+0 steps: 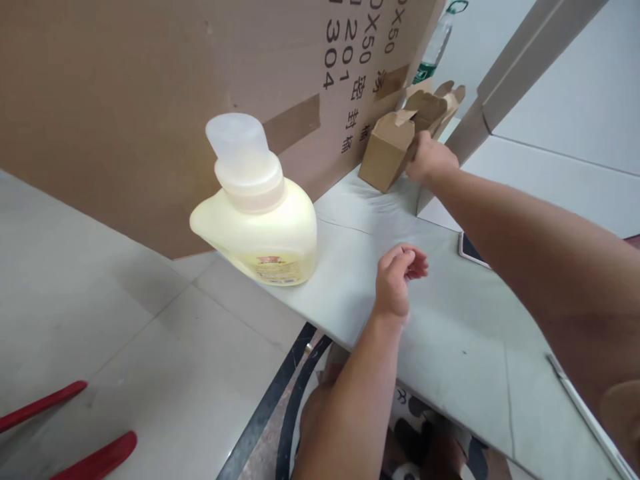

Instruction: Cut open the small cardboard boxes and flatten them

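Note:
My right hand (429,159) reaches to the far end of the white table (465,333) and grips a small brown cardboard box (387,148) by its side. More folded small boxes (436,107) stand just behind it. My left hand (397,280) hovers over the table's middle with its fingers loosely curled and nothing in them. A pale yellow pump bottle (260,213) with a translucent cap stands at the table's left edge, to the left of my left hand.
A large brown cardboard sheet (150,100) with printed characters leans behind the bottle. A phone (470,250) lies under my right forearm. A plastic bottle (437,40) shows behind the sheet. Red bars (70,427) lie on the tiled floor at lower left.

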Demonstrator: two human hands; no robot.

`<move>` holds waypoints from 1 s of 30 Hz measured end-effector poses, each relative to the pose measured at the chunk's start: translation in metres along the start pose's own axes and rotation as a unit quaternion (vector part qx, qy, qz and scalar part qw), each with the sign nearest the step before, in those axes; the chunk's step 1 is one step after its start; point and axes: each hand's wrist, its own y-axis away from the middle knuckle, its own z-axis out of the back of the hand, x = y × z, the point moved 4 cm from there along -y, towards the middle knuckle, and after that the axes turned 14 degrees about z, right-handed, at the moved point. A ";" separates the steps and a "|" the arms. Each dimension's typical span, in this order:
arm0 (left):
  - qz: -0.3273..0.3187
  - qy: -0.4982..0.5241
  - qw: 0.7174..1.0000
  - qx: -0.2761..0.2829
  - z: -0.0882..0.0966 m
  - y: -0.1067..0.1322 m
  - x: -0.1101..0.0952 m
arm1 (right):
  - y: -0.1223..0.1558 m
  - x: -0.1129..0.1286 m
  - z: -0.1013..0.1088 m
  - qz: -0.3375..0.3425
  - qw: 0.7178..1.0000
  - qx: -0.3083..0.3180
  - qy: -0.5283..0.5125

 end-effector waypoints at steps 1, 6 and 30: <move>-0.002 0.000 1.000 -0.009 0.000 -0.001 0.000 | 0.003 -0.001 0.000 -0.002 1.000 -0.005 -0.004; -0.081 -0.008 0.989 -0.120 0.004 0.009 -0.006 | 0.069 -0.007 0.007 0.071 0.996 -0.037 -0.046; -0.167 -0.549 0.816 -0.073 -0.067 0.037 0.007 | 0.443 -0.091 0.071 0.234 0.904 -0.326 -0.149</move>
